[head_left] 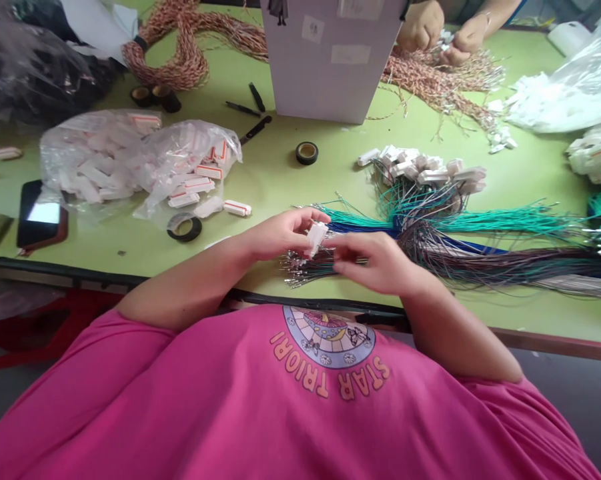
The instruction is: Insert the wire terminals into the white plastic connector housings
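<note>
White connector (pixel 317 239): sits in your grasp above the desk (pixel 275 177), close to the near edge and about midway along it.
Left hand (pixel 275 235): your thumb and fingers pinch the white connector.
Right hand (pixel 377 261): your index finger reaches to the connector's side, the others curled; I cannot tell whether they hold anything.
Connector feel: probably very light, stiff plastic, slightly slick; it may twist if you squeeze one corner.
Connector grip: best by the long side walls, leaving the ends clear.
Green wires (pixel 505 219): run toward the desk's right edge; likely springy and quick to tangle, so grip just behind the tips.
Wire tips (pixel 295 270): apparently small metal ends, easily bent; you should press them gently.
</note>
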The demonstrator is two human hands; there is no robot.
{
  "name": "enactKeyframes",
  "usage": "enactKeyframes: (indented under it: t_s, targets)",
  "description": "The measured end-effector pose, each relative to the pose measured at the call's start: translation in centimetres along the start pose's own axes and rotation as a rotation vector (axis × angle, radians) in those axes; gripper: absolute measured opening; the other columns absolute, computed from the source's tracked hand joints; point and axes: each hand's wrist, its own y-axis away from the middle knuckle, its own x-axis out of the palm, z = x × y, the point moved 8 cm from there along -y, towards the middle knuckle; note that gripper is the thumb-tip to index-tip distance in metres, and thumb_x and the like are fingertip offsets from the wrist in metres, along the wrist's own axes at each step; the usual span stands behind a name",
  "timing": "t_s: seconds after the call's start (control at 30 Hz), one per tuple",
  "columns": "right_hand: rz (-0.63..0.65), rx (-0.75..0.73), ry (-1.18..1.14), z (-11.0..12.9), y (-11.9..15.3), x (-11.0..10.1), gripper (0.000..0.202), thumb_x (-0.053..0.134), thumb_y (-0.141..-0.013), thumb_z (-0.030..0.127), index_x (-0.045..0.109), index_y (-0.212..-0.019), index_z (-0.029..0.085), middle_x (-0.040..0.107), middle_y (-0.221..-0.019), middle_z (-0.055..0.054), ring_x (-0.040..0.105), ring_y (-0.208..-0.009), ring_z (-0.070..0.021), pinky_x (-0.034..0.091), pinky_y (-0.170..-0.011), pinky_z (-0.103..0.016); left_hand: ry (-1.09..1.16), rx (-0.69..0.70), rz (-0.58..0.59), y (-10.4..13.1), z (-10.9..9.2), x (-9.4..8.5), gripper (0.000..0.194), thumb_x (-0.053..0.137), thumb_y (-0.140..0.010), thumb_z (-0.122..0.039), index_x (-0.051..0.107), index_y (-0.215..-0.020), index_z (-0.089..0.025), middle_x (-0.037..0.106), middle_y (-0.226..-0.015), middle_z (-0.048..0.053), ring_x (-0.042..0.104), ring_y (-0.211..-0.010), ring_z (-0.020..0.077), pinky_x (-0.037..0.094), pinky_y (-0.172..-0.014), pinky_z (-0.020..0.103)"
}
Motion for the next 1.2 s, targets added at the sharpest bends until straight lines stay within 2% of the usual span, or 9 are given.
enactKeyframes:
  t_s: [0.03,0.1,0.23,0.37,0.47,0.53,0.93,1.03,1.2]
  targets:
    - [0.031,-0.061,0.024,0.7,0.0,0.7,0.026,0.059,-0.083,0.022,0.073,-0.104,0.018,0.073,-0.084,-0.003,0.063,-0.072,-0.0122,0.048,-0.068,-0.025,0.013,0.002,0.009,0.0,0.1,0.1,0.054,0.066,-0.067,-0.008,0.054,-0.118,-0.016,0.064,-0.091,0.002,0.062,-0.071,0.0106,0.052,-0.065,0.025]
    - [-0.022,-0.073,0.063,0.7,0.0,0.7,0.022,0.055,-0.085,0.021,0.075,-0.094,0.018,0.074,-0.083,-0.003,0.063,-0.071,-0.0113,0.047,-0.067,-0.023,0.065,-0.001,0.025,0.0,0.2,0.4,0.052,0.067,-0.066,-0.007,0.055,-0.116,-0.016,0.066,-0.092,0.003,0.063,-0.072,0.0109,0.052,-0.066,0.025]
    - [-0.209,0.129,0.251,-1.8,0.2,-1.2,0.021,0.056,-0.082,0.021,0.076,-0.085,0.017,0.067,-0.062,0.001,0.05,-0.051,-0.0087,0.037,-0.053,-0.023,0.226,-0.03,0.04,-0.1,0.7,0.5,0.051,0.066,-0.065,-0.004,0.055,-0.113,-0.017,0.067,-0.093,0.003,0.066,-0.076,0.0142,0.055,-0.069,0.03]
    - [-0.177,0.034,0.522,-1.5,0.3,-0.9,0.027,0.054,-0.089,0.031,0.078,-0.096,0.022,0.074,-0.076,-0.003,0.056,-0.06,-0.012,0.037,-0.059,-0.026,0.271,-0.022,0.033,-0.1,0.8,0.4,0.05,0.064,-0.066,-0.002,0.054,-0.112,-0.017,0.067,-0.093,0.003,0.067,-0.079,0.0162,0.057,-0.072,0.034]
    - [-0.159,-0.041,0.674,-0.7,0.3,-0.4,0.032,0.048,-0.092,0.032,0.078,-0.089,0.022,0.074,-0.075,-0.005,0.056,-0.062,-0.0143,0.037,-0.062,-0.029,0.278,-0.027,0.023,-0.2,0.8,0.3,0.049,0.064,-0.066,-0.002,0.054,-0.113,-0.017,0.066,-0.094,0.004,0.067,-0.081,0.0167,0.057,-0.073,0.035]
    - [-0.143,-0.025,0.71,-0.6,0.3,-0.2,0.035,0.045,-0.093,0.032,0.078,-0.086,0.021,0.073,-0.074,-0.005,0.055,-0.062,-0.0147,0.036,-0.062,-0.03,0.274,-0.031,0.014,-0.1,0.7,0.3,0.049,0.065,-0.067,-0.004,0.054,-0.113,-0.017,0.066,-0.095,0.004,0.067,-0.082,0.017,0.057,-0.074,0.036]
    - [-0.022,0.273,0.594,-2.9,0.2,0.4,0.035,0.043,-0.088,0.032,0.072,-0.076,0.018,0.068,-0.066,-0.006,0.05,-0.056,-0.0137,0.029,-0.057,-0.028,0.119,-0.011,-0.036,0.0,0.4,0.4,0.048,0.071,-0.069,-0.01,0.053,-0.113,-0.016,0.063,-0.091,0.002,0.063,-0.073,0.0109,0.055,-0.069,0.028]
    - [-0.019,0.289,0.513,-2.8,0.1,0.4,0.032,0.044,-0.087,0.03,0.07,-0.073,0.017,0.067,-0.065,-0.005,0.049,-0.057,-0.013,0.029,-0.058,-0.027,0.087,0.007,-0.052,-0.2,0.4,0.4,0.049,0.073,-0.067,-0.009,0.054,-0.112,-0.016,0.062,-0.086,0.0,0.063,-0.071,0.0106,0.054,-0.068,0.027]
    - [-0.038,0.254,0.372,-2.7,0.0,1.9,0.031,0.044,-0.088,0.027,0.068,-0.071,0.016,0.065,-0.065,-0.004,0.048,-0.057,-0.0112,0.031,-0.059,-0.026,0.062,0.052,-0.052,-0.6,0.8,0.9,0.048,0.076,-0.064,-0.01,0.056,-0.108,-0.014,0.064,-0.08,-0.001,0.062,-0.066,0.009,0.053,-0.068,0.026]
